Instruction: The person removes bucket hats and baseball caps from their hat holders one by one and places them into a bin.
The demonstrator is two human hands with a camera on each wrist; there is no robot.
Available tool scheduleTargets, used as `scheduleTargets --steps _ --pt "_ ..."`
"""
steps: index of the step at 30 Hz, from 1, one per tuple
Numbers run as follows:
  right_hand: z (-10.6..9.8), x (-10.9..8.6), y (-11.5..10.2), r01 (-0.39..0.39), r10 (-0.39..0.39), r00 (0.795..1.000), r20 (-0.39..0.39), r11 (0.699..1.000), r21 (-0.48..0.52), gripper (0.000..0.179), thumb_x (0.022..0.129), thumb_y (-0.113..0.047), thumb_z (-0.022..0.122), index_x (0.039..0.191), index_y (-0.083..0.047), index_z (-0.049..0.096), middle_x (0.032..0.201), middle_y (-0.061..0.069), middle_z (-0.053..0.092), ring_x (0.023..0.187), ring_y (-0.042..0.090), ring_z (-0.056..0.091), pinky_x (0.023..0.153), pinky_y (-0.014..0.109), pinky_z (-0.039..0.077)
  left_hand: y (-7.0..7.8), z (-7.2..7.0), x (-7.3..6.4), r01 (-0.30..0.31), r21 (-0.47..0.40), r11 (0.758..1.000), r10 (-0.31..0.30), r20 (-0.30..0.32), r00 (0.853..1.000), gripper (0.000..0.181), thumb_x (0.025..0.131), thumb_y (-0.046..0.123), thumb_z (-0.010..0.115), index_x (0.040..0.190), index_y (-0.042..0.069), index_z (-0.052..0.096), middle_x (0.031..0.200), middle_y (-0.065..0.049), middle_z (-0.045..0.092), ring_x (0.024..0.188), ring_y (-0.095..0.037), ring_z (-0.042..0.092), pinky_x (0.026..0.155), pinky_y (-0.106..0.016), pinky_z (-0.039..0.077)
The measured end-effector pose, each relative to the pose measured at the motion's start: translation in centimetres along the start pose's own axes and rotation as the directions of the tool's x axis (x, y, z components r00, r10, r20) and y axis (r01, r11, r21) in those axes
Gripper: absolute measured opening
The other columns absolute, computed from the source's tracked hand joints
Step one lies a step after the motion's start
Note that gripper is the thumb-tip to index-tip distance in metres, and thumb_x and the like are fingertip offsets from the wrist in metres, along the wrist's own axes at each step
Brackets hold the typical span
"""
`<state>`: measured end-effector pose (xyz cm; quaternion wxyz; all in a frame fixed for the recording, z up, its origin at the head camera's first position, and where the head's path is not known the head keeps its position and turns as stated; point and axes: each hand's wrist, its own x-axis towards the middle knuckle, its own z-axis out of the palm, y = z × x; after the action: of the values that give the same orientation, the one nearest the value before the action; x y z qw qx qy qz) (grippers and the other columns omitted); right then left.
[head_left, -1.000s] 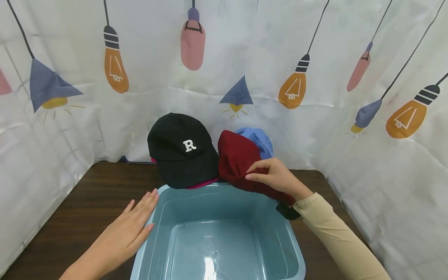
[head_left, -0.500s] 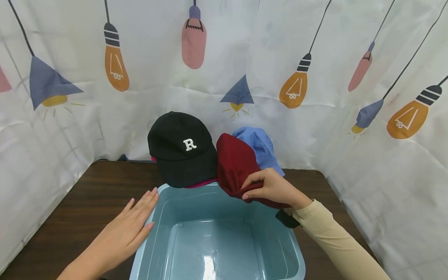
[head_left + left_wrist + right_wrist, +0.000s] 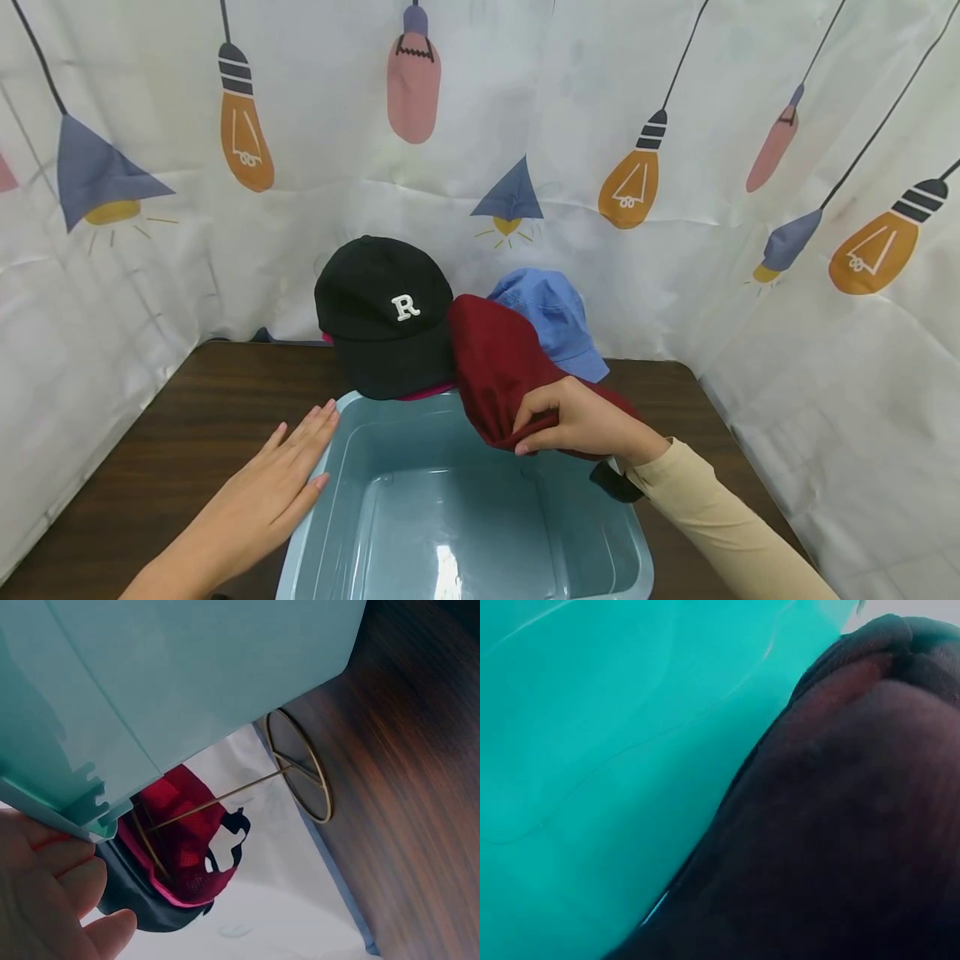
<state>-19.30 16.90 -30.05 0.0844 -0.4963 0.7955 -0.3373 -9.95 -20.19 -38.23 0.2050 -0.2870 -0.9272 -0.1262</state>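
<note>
My right hand (image 3: 581,419) pinches the edge of a soft dark red hat (image 3: 495,358) between thumb and fingers, over the far right part of a blue plastic tub (image 3: 405,433). In the right wrist view the dark hat cloth (image 3: 840,817) fills much of the picture beside the tub's wall (image 3: 607,735). My left hand (image 3: 258,492) lies with straight fingers against the tub's left rim; the left wrist view shows its fingers at that rim (image 3: 52,814). Behind the tub, a black cap (image 3: 382,317) with a white R stands next to a light blue hat (image 3: 551,317).
A brass-coloured wire stand (image 3: 322,802) with a round base supports the black cap, whose lining (image 3: 176,799) is pink. Dark wood table (image 3: 150,467) lies around the tub. A white curtain (image 3: 300,233) printed with lamps hangs close behind and at both sides.
My right hand has drawn the dark red hat down and toward me, over the tub, and more of the light blue hat now shows. The left hand has stayed at the rim.
</note>
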Motion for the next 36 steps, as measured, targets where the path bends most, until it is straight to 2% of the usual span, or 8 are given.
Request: scheduleTargets --steps 8,18,24,36 --pt "0.4 0.1 -0.5 0.089 -0.087 0.994 0.069 0.996 -0.025 0.008 0.081 -0.022 0.075 0.085 -0.015 0.072 0.079 -0.01 0.065 0.072 0.001 0.056 0.064 0.019 0.049 0.0 0.0 0.0 -0.005 0.011 1.0 0.005 -0.002 1.0 0.067 0.094 0.024 0.056 0.149 0.003 0.024 0.152 -0.012 0.028 0.143 -0.01 0.007 0.111 -0.019 -0.007" --pt "0.7 -0.2 -1.3 0.133 -0.13 0.986 0.102 0.991 -0.021 0.01 0.081 -0.021 0.075 0.088 -0.014 0.073 0.081 -0.007 0.067 0.073 0.0 0.057 0.064 0.017 0.049 -0.1 0.1 0.0 -0.004 0.004 1.0 0.004 -0.001 1.0 0.067 0.093 0.023 0.057 0.149 0.003 0.024 0.153 -0.011 0.028 0.143 -0.01 0.007 0.111 -0.019 -0.007" --pt "0.9 -0.1 -1.7 0.18 -0.173 0.974 0.144 0.983 -0.034 0.011 0.08 -0.019 0.076 0.088 -0.013 0.073 0.081 -0.006 0.067 0.072 -0.002 0.056 0.064 0.015 0.048 -0.1 -0.1 0.0 0.0 0.005 1.0 0.0 0.004 1.0 0.068 0.093 0.024 0.057 0.149 0.004 0.024 0.153 -0.011 0.028 0.143 -0.01 0.007 0.111 -0.019 -0.007" --pt "1.8 0.4 -1.8 0.206 -0.186 0.95 0.249 0.977 -0.057 0.01 0.081 -0.018 0.075 0.089 -0.013 0.074 0.082 -0.008 0.067 0.074 -0.007 0.055 0.065 0.009 0.046 -0.1 0.0 0.1 -0.011 0.012 1.0 0.011 -0.004 1.0 0.067 0.093 0.024 0.057 0.148 0.002 0.026 0.152 -0.012 0.029 0.143 -0.012 0.009 0.111 -0.02 -0.007"
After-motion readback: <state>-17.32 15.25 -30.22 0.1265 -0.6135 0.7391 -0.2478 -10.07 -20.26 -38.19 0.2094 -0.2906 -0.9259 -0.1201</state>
